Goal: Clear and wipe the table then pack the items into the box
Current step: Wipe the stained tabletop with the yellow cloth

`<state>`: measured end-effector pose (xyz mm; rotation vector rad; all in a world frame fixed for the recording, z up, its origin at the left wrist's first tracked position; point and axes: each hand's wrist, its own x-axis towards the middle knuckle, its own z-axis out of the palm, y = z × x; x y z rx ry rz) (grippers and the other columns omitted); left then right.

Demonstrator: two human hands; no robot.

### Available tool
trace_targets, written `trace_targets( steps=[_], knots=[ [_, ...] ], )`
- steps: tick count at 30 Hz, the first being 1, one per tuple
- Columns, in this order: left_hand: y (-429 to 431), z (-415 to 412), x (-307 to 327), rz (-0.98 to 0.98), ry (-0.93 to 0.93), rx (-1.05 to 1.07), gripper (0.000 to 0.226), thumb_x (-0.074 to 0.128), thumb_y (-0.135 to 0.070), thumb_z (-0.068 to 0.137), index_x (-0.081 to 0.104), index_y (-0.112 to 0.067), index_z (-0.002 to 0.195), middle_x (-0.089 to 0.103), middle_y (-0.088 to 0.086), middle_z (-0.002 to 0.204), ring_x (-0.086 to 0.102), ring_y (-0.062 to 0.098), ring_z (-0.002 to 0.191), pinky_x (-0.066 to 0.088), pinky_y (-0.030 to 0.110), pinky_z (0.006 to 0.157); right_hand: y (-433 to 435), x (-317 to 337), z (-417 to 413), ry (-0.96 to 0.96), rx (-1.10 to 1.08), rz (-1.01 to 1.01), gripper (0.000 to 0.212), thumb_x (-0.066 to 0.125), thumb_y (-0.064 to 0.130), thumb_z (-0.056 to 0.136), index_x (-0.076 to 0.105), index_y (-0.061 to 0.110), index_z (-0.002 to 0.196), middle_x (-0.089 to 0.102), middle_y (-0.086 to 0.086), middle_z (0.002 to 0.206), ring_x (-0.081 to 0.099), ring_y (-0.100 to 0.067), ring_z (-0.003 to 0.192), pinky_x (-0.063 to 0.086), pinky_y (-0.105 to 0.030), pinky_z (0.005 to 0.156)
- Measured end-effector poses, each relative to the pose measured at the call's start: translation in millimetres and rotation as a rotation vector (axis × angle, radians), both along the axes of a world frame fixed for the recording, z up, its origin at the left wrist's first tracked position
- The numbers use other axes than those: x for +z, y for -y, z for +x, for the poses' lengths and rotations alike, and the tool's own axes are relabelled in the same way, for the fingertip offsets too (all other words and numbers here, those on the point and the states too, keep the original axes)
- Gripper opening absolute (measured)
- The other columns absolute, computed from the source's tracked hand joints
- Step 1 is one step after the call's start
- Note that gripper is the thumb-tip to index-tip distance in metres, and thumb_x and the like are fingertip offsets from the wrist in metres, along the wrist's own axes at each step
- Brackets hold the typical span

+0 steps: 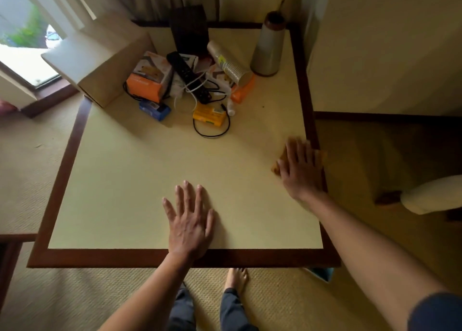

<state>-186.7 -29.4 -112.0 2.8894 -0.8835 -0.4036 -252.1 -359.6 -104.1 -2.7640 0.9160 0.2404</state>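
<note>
My right hand (301, 167) presses flat on an orange-brown cloth (321, 156) at the right edge of the cream table (130, 180). My left hand (190, 218) rests flat on the table near its front edge, fingers spread. At the far left stands a cardboard box (100, 58). A heap lies at the back: an orange box (150, 77), a black remote (188, 77), a stack of paper cups (228, 63) lying down, a blue packet (155, 109), a yellow packet (208, 116), a small white bottle (230, 107), and black and white cables (212, 133).
A tall metal flask (268, 46) stands at the back right corner, with a dark box (190, 28) behind the heap. The table has a dark wooden border (125, 258). A wall lies to the right, a window to the left. My bare feet stand on carpet below the front edge.
</note>
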Motion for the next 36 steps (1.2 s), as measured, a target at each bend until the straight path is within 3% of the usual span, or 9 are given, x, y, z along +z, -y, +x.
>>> trace_targets(
  steps=[4, 6, 10, 13, 17, 22, 29, 33, 36],
  knots=[
    [1.2, -0.2, 0.2, -0.004, 0.003, -0.003, 0.076, 0.02, -0.057, 0.102, -0.004, -0.019, 0.164, -0.018, 0.015, 0.169, -0.023, 0.033, 0.155, -0.007, 0.064, 0.123, 21.0, -0.4, 67.5, -0.017, -0.075, 0.009, 0.072, 0.006, 0.061, 0.1, -0.004, 0.025, 0.162, -0.005, -0.009, 0.17, -0.007, -0.032, 0.156, -0.002, -0.054, 0.125],
    [2.3, 3.5, -0.4, -0.015, 0.013, 0.007, 0.076, 0.022, -0.057, 0.102, 0.001, -0.019, 0.165, -0.014, 0.015, 0.17, -0.02, 0.033, 0.156, -0.006, 0.065, 0.123, -0.6, -1.8, 70.5, 0.01, -0.012, -0.009, 0.072, 0.007, 0.06, 0.101, -0.002, 0.022, 0.162, -0.004, -0.011, 0.17, -0.007, -0.034, 0.156, -0.003, -0.056, 0.125],
    [-1.1, 1.9, -1.7, 0.011, -0.001, 0.011, 0.076, 0.019, -0.058, 0.103, -0.001, -0.019, 0.165, -0.017, 0.014, 0.17, -0.022, 0.032, 0.156, -0.007, 0.064, 0.123, -97.8, 3.5, -5.0, 0.023, 0.361, 0.047, 0.072, 0.019, 0.058, 0.102, 0.002, 0.024, 0.162, 0.0, -0.006, 0.17, -0.005, -0.031, 0.157, 0.005, -0.055, 0.125],
    [0.4, 1.8, -1.1, 0.006, 0.004, 0.004, 0.076, 0.02, -0.058, 0.103, -0.001, -0.019, 0.164, -0.017, 0.015, 0.17, -0.021, 0.033, 0.156, -0.007, 0.065, 0.123, -132.6, 9.1, -90.2, 0.006, 0.478, 0.05, 0.071, 0.028, 0.057, 0.102, 0.004, 0.027, 0.162, -0.001, -0.002, 0.171, -0.004, -0.027, 0.157, 0.011, -0.054, 0.125],
    [2.2, 1.0, -3.6, 0.014, 0.011, 0.015, 0.076, 0.022, -0.057, 0.103, 0.004, -0.017, 0.165, -0.013, 0.016, 0.17, -0.018, 0.034, 0.157, -0.006, 0.065, 0.122, -82.0, 5.3, -142.4, -0.001, 0.282, -0.024, 0.069, 0.027, 0.056, 0.104, 0.005, 0.028, 0.162, -0.002, 0.0, 0.171, -0.005, -0.025, 0.157, 0.012, -0.055, 0.124],
    [2.5, 0.1, -5.5, 0.014, 0.021, 0.015, 0.076, 0.021, -0.057, 0.103, 0.005, -0.016, 0.165, -0.011, 0.016, 0.17, -0.018, 0.035, 0.157, -0.005, 0.066, 0.122, -74.8, -3.0, -98.2, 0.008, -0.114, -0.067, 0.069, 0.017, 0.056, 0.104, 0.007, 0.022, 0.162, 0.003, -0.01, 0.17, -0.001, -0.032, 0.157, 0.007, -0.056, 0.125],
    [4.4, -4.4, -2.9, 0.01, -0.002, 0.003, 0.076, 0.018, -0.056, 0.102, 0.0, -0.017, 0.164, -0.016, 0.016, 0.169, -0.022, 0.034, 0.155, -0.008, 0.065, 0.122, -143.2, -5.1, -60.5, 0.08, 0.176, -0.016, 0.071, 0.02, 0.056, 0.104, 0.001, 0.021, 0.162, -0.005, -0.006, 0.17, -0.01, -0.027, 0.156, 0.003, -0.054, 0.126],
    [8.2, -0.4, 7.0, 0.061, -0.047, -0.003, 0.08, 0.012, -0.059, 0.097, -0.004, -0.018, 0.164, -0.019, 0.017, 0.168, -0.024, 0.037, 0.154, -0.01, 0.065, 0.121, -116.5, -6.9, -92.0, 0.089, 0.039, -0.048, 0.068, 0.017, 0.054, 0.104, 0.004, 0.021, 0.162, -0.002, -0.007, 0.17, -0.006, -0.027, 0.157, 0.007, -0.054, 0.125],
    [12.6, 0.8, 22.1, 0.089, -0.09, 0.017, 0.081, 0.02, -0.06, 0.097, 0.007, -0.018, 0.165, -0.006, 0.017, 0.171, -0.01, 0.037, 0.158, -0.004, 0.065, 0.123, -114.4, -2.2, -97.8, 0.121, -0.09, 0.043, 0.065, 0.02, 0.049, 0.104, 0.015, 0.019, 0.162, 0.003, -0.008, 0.17, -0.003, -0.026, 0.157, 0.006, -0.054, 0.126]
  ],
)
